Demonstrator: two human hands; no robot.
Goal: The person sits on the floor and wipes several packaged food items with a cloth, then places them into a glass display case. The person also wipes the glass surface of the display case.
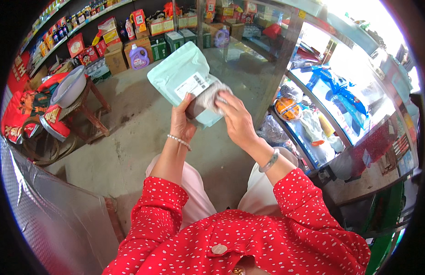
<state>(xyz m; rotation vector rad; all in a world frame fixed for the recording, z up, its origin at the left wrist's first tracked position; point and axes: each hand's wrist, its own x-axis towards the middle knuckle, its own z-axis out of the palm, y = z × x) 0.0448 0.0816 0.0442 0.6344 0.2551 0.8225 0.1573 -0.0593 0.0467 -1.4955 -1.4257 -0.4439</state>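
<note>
My left hand (pixel 184 118) grips the lower edge of a pale green pouch (pixel 180 68), with the thumb on its face. The pouch is held up over the floor and tilted, and a white printed label sits on it. My right hand (pixel 238 120) holds a crumpled grey-white cloth (pixel 214 98), its fingers pressing the cloth against the lower right part of the pouch. A brownish patch shows beside my left thumb; whether it belongs to the pouch or to something else I cannot tell.
A glass display case (pixel 336 79) with packaged goods stands at the right. At the left a plastic basin (pixel 70 87) rests on a wooden stool (pixel 90 117). Cardboard boxes (pixel 115 58) and a purple detergent bottle (pixel 139 57) stand below the shelves at the back.
</note>
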